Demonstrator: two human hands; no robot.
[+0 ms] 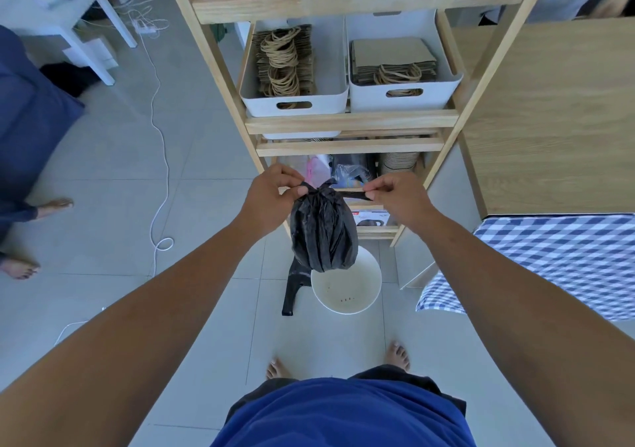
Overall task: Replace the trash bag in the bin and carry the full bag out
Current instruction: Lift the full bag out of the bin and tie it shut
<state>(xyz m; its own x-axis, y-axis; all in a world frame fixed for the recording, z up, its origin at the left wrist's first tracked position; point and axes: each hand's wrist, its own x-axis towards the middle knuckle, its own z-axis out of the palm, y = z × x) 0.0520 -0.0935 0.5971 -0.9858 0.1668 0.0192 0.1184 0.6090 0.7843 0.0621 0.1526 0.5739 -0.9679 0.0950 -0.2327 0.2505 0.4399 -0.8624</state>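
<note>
A full black trash bag (322,232) hangs in the air in front of me, bunched at its neck. My left hand (271,199) pinches one handle strip at the neck on the left. My right hand (398,195) pinches the other strip, pulled taut to the right. Below the bag stands a round white bin (357,295) on the floor, with no liner in it and a few specks on its bottom. A second, flat black bag (292,288) lies on the tiles against the bin's left side.
A wooden shelf unit (350,122) with white boxes of paper bags stands right behind the bin. A bed with a blue checked cover (556,261) is on the right. Another person's bare feet (20,268) and a white cable (161,158) are on the left floor.
</note>
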